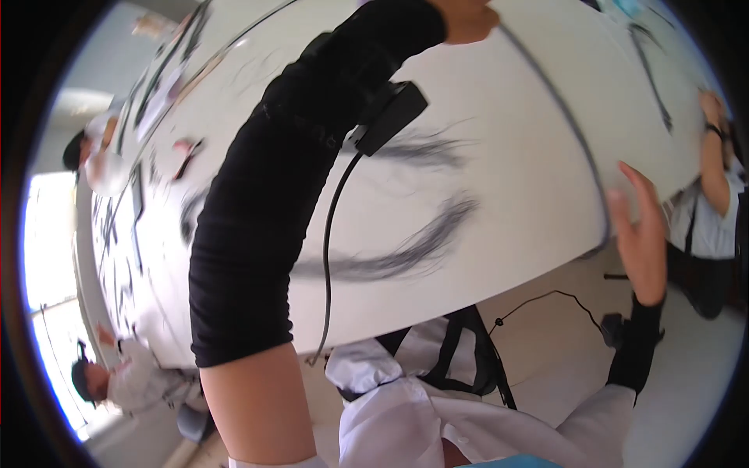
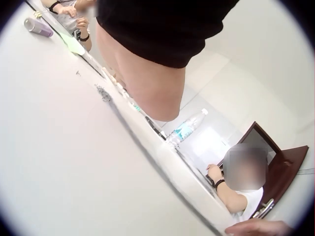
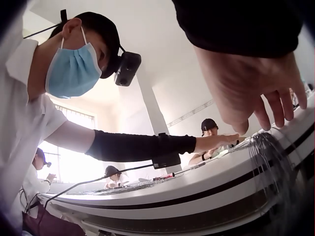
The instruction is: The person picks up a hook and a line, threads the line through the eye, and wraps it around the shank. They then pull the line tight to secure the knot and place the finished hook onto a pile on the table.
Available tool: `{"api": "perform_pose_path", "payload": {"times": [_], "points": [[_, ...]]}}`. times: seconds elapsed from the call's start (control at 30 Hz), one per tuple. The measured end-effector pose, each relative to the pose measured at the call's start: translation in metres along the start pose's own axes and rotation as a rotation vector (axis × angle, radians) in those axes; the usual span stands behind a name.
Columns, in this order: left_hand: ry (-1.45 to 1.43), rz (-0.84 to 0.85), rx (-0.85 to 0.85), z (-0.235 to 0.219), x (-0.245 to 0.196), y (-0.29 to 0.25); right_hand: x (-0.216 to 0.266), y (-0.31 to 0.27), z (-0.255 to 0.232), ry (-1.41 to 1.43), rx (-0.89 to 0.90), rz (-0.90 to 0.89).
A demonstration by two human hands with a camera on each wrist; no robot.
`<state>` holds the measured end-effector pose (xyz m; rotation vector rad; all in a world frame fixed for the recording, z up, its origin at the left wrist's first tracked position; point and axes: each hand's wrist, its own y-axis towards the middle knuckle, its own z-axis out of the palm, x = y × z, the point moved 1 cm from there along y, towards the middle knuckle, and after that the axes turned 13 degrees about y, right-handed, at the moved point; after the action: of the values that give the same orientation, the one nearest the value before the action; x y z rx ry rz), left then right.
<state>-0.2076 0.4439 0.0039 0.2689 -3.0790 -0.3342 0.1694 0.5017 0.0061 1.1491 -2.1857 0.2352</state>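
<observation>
A long, dark bundle of hair-like strands (image 1: 558,101) curves across the white tabletop (image 1: 530,226) to its near edge. My left hand (image 1: 468,19) is at the far end of this bundle, partly cut off by the top of the head view; cannot tell how its fingers lie. The black-sleeved left arm stretches over the table. At the near end, my right hand (image 1: 644,242) has its fingers spread and its thumb apart, beside the bundle. In the right wrist view, the right hand (image 3: 251,88) hovers over loose strands (image 3: 270,157) hanging off the edge.
Two more dark tufts (image 1: 406,253) lie in front of me, partly behind the left arm. Red-handled pliers (image 1: 186,158) rest farther left. A camera (image 1: 394,117) with a trailing cable is strapped to the left arm. A water bottle (image 2: 187,128) stands beyond; several people sit around.
</observation>
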Motion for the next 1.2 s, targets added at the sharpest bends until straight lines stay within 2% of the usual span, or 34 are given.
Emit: {"api": "perform_pose_path", "payload": {"times": [0.03, 0.07, 0.13, 0.23, 0.27, 0.33, 0.4, 0.47, 0.53, 0.67, 0.77, 0.83, 1.07, 1.2], "points": [[0.001, 0.012, -0.043, -0.017, 0.002, -0.019, 0.006, -0.009, -0.007, -0.035, 0.013, -0.004], [0.112, 0.06, -0.245, -0.029, 0.005, -0.042, 0.016, -0.018, -0.014, -0.066, 0.031, -0.018], [-0.08, -0.029, -0.192, -0.073, 0.007, -0.122, 0.038, -0.039, -0.028, -0.089, 0.122, -0.041], [-0.214, -0.229, -0.188, -0.135, -0.028, -0.238, 0.087, -0.058, -0.025, 0.017, 0.267, -0.104], [-0.166, -0.357, -0.188, -0.137, -0.04, -0.281, 0.107, -0.058, -0.015, 0.092, 0.357, -0.137], [-0.24, -0.473, -0.367, -0.126, -0.063, -0.353, 0.153, -0.059, 0.006, 0.222, 0.521, -0.189], [-0.266, -0.623, -0.242, -0.124, -0.087, -0.414, 0.199, -0.059, 0.041, 0.308, 0.614, -0.324], [-0.352, -0.741, -0.322, -0.121, -0.096, -0.462, 0.245, -0.059, 0.073, 0.345, 0.721, -0.419], [-0.284, -0.847, -0.401, -0.116, -0.1, -0.497, 0.288, -0.055, 0.114, 0.415, 0.78, -0.466], [-0.104, -1.067, -0.497, -0.097, -0.093, -0.549, 0.362, -0.029, 0.218, 0.453, 0.824, -0.632], [0.033, -1.075, -0.478, -0.084, -0.083, -0.572, 0.399, -0.015, 0.301, 0.416, 0.733, -0.885], [0.081, -1.068, -0.474, -0.08, -0.076, -0.579, 0.42, -0.011, 0.337, 0.383, 0.775, -0.925], [0.135, -1.082, -0.401, -0.074, -0.068, -0.577, 0.449, -0.013, 0.375, 0.095, 0.9, -0.914], [0.141, -1.111, -0.356, -0.074, -0.07, -0.574, 0.448, -0.016, 0.379, 0.049, 0.88, -0.92]]}}
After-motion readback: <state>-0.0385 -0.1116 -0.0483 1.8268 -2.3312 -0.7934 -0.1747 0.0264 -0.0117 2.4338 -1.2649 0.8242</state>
